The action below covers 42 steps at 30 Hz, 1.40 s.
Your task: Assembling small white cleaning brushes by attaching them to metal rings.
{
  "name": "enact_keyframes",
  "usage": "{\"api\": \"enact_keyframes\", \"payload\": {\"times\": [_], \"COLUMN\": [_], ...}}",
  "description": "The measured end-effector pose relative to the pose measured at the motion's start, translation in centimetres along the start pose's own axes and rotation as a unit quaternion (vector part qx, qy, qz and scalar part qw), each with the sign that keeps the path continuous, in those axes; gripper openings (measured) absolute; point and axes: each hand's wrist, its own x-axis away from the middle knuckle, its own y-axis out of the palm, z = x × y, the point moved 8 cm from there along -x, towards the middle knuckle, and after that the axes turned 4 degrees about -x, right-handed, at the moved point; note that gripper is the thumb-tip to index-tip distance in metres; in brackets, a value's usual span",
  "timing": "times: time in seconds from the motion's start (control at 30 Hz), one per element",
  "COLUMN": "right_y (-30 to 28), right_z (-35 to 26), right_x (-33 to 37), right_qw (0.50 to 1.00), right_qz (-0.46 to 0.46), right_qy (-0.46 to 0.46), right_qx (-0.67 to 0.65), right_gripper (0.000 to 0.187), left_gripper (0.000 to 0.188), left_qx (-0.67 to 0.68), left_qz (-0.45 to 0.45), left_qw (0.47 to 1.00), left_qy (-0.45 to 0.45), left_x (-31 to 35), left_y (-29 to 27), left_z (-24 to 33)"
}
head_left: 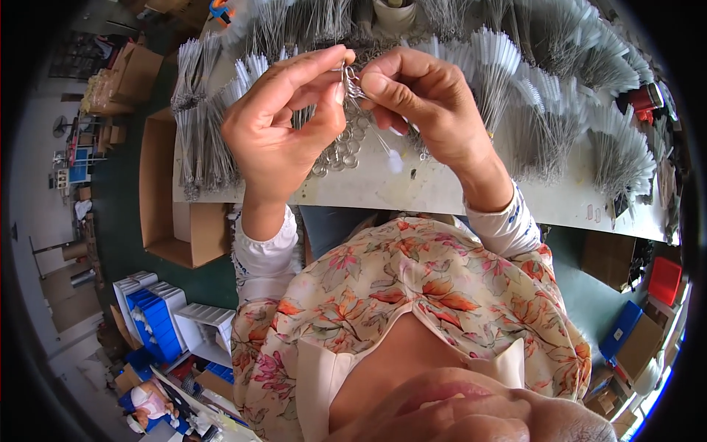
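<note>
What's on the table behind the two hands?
Visible: a pile of metal rings and bundles of thin wires with pale tips. Whatever lies directly behind the left hand and right hand is covered.

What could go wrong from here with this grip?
The small metal part, pinched between the fingertips of the left hand and right hand, could slip and get lost among the loose metal rings below.

The thin wire piece with the whitish tip, showing below the right hand, might snag or bend.

The leftmost wire bundle reaches near the table's front edge; a bump might knock it off.
</note>
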Motion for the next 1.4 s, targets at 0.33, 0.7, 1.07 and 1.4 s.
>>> {"api": "enact_keyframes", "payload": {"times": [0.33, 0.7, 1.07, 1.4], "right_y": [-0.8, -0.9, -0.3, 0.1], "right_z": [-0.8, -1.8, -4.6, -4.9], "right_x": [0.1, 0.7, 2.2, 3.1], "right_qw": [0.993, 0.982, 0.913, 0.857], "right_qz": [0.016, 0.080, 0.156, 0.172], "right_qy": [-0.017, -0.129, -0.254, -0.325], "right_qx": [0.116, 0.112, 0.278, 0.362], "right_gripper": [0.015, 0.013, 0.010, 0.018], "left_gripper": [0.026, 0.030, 0.030, 0.028], "left_qx": [-0.011, -0.020, -0.051, -0.074], "left_qz": [-0.094, -0.078, -0.099, -0.115], "left_qw": [0.995, 0.997, 0.994, 0.990], "left_qy": [-0.010, -0.008, 0.022, 0.029], "left_x": [-1.5, -1.8, -1.9, -2.1], "left_y": [0.2, 1.0, 1.4, 1.5], "left_z": [-0.2, 0.6, 1.9, 1.9]}}
